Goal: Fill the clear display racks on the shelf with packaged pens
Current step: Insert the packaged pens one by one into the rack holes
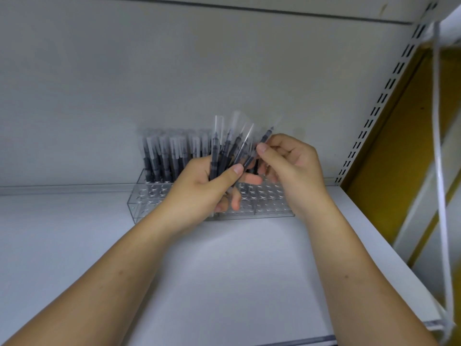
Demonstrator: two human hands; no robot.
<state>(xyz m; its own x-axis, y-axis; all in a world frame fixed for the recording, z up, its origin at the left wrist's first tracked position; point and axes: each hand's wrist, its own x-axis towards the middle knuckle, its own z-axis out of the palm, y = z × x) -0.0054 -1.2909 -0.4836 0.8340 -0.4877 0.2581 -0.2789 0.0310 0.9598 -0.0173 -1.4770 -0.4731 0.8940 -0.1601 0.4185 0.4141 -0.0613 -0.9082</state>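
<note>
Forearms come in over the white shelf (224,270). The left hand (199,186) is wrapped around a fanned bunch of packaged pens (224,151), tips up. At its 3 o'clock the right hand (294,166) pinches a single pen (265,137) between thumb and fingers, right at the bunch's edge. Behind both, at 12 o'clock, the clear rack (269,206) sits on the shelf by the back wall (174,83). Its 10 o'clock end is packed with upright pens (169,156). The rest looks like open holes, kinda blurry though.

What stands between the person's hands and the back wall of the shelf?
The clear rack, partly filled with packaged pens on its left, seen in the head view.
</note>
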